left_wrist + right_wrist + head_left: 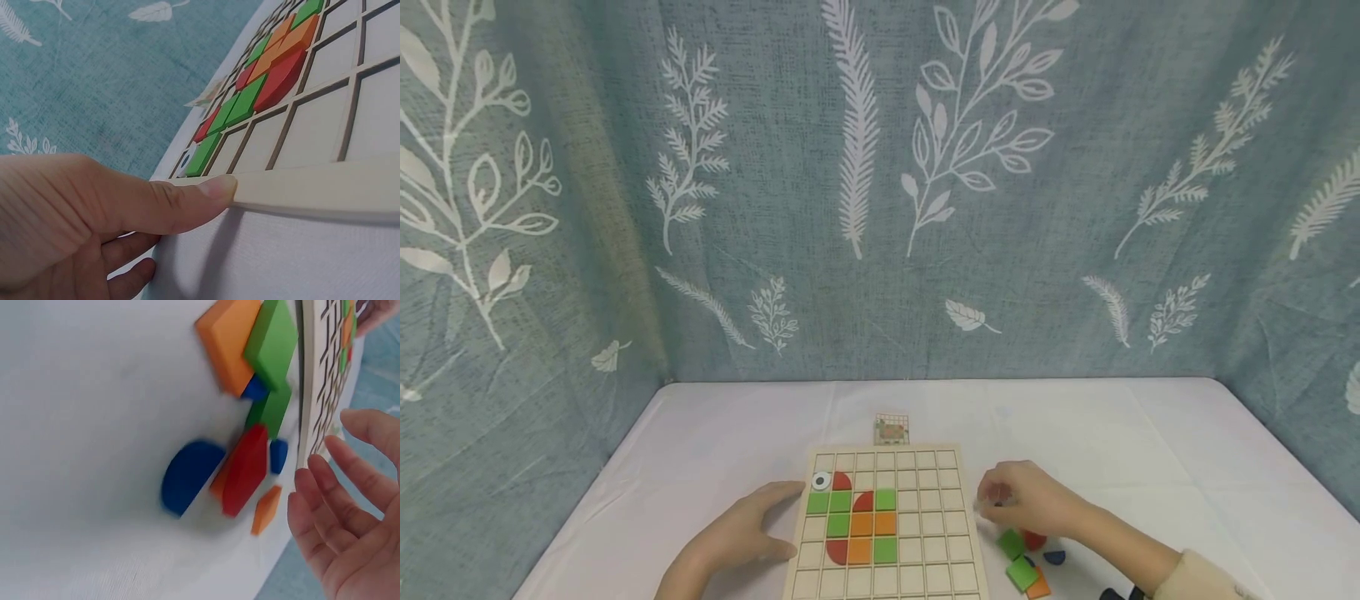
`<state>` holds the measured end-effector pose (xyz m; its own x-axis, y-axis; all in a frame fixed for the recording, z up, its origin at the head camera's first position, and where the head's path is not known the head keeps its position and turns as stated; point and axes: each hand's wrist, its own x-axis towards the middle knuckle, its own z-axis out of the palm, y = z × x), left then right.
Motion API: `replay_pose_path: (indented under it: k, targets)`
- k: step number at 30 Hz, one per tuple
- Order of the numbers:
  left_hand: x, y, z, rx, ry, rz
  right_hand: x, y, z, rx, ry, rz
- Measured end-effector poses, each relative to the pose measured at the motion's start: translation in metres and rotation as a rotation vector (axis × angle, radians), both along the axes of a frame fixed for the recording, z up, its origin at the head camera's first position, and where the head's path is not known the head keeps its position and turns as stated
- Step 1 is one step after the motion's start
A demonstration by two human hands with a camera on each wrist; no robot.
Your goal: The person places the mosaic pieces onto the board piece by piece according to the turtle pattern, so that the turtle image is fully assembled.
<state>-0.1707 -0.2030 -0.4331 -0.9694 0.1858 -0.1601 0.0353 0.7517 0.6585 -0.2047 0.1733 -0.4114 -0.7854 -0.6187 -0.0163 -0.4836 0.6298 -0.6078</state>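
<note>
A cream wooden grid board (930,524) lies on the table, bearing green, orange and red pieces and a white eye disc (822,481). My left hand (739,527) is at its left edge, thumb and fingers spread apart; the thumb (212,190) touches the board's side. Right of the board, my right hand (1030,497) hovers near loose pieces with its fingers loosely bent. Nothing shows in its grasp in the right wrist view. Near it lie a red piece (245,472), a blue half-round piece (190,475), overlapping green squares (272,344) and an orange square (228,340).
A small picture card (892,428) lies just beyond the board's far edge. A white cloth (1120,450) covers the table. Behind it hangs a blue-green leaf-patterned curtain (820,308). A smaller orange piece (267,509) and a small blue piece (279,456) lie by the red one.
</note>
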Motion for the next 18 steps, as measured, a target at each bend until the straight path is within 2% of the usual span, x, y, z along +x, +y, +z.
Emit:
replay_pose_path:
  k: [8,14,18]
  targets:
    - [0.000,0.001,0.000,-0.006,0.000,-0.002,-0.005,0.015,0.008,0.029,-0.057,0.000]
    - [0.000,0.000,0.001,-0.003,0.000,-0.004,-0.008,0.021,0.008,0.025,-0.009,-0.009]
    - [0.001,0.001,0.002,0.003,-0.001,-0.004,-0.010,0.022,0.006,0.032,0.064,-0.049]
